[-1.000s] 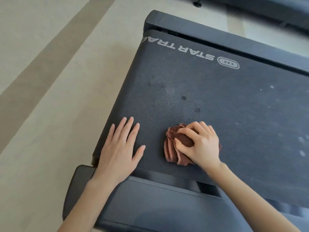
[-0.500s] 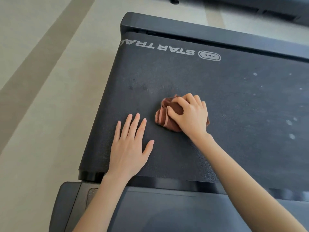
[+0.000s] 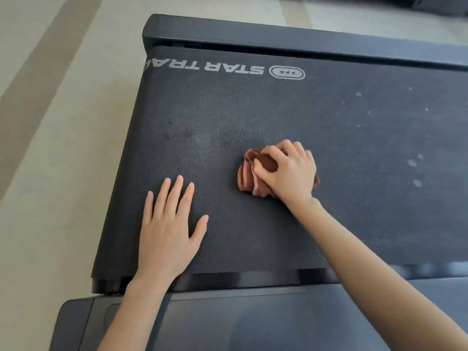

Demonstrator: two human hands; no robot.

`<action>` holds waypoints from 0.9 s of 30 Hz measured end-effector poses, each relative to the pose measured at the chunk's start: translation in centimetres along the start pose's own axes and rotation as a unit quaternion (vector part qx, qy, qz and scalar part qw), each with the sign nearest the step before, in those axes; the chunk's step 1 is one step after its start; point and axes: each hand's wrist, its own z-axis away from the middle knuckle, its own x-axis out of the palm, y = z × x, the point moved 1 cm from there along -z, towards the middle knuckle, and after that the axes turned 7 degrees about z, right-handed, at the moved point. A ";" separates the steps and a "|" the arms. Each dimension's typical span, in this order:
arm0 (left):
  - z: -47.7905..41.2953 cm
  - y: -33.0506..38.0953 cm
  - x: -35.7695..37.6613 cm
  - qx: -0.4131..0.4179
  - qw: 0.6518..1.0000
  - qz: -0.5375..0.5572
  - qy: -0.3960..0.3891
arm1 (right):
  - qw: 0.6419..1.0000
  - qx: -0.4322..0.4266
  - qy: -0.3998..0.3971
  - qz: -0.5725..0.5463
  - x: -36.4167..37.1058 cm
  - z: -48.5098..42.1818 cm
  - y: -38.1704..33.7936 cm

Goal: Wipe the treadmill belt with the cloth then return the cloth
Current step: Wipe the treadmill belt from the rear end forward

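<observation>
- The pale floor [image 3: 50, 173] ran along the left of the machine, with a darker stripe [image 3: 43, 62] slanting across it.
- The left hand [image 3: 168, 231] lay flat on the treadmill belt [image 3: 253, 117], palm down near the belt's near left corner, its fingers [image 3: 177, 193] spread out straight and holding nothing.
- Faint dark smudges [image 3: 177, 134] marked the belt beyond that hand, and white lettering [image 3: 205, 68] ran upside down along the far edge.
- The cloth [image 3: 249, 177], a reddish-brown crumpled wad, sat on the belt around its middle, just right of the left hand and apart from it.
- The right hand [image 3: 291, 173] pressed down on top of the cloth, its fingers [image 3: 272, 154] curled and closed over the folds, thumb tucked into the fabric.
- Pale specks [image 3: 415, 173] dotted the belt further to the right.
- The dark frame cover [image 3: 253, 323] lay at the near end, under both forearms.
</observation>
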 end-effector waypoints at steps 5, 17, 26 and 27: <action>0.0 -0.1 -0.1 -0.002 1.000 0.006 0.000 | 0.995 0.064 -0.072 0.029 2.2 -4.5 0.2; -0.5 1.1 -0.4 0.027 0.999 0.020 0.006 | 0.995 0.025 -0.092 -0.024 -9.5 12.2 1.8; -2.7 8.4 2.3 0.136 0.989 0.043 -0.027 | 0.967 0.157 -0.181 0.083 -0.3 -3.1 5.6; -2.8 8.4 2.4 0.136 0.990 0.042 -0.026 | 0.964 0.157 -0.198 0.083 0.2 -4.2 6.0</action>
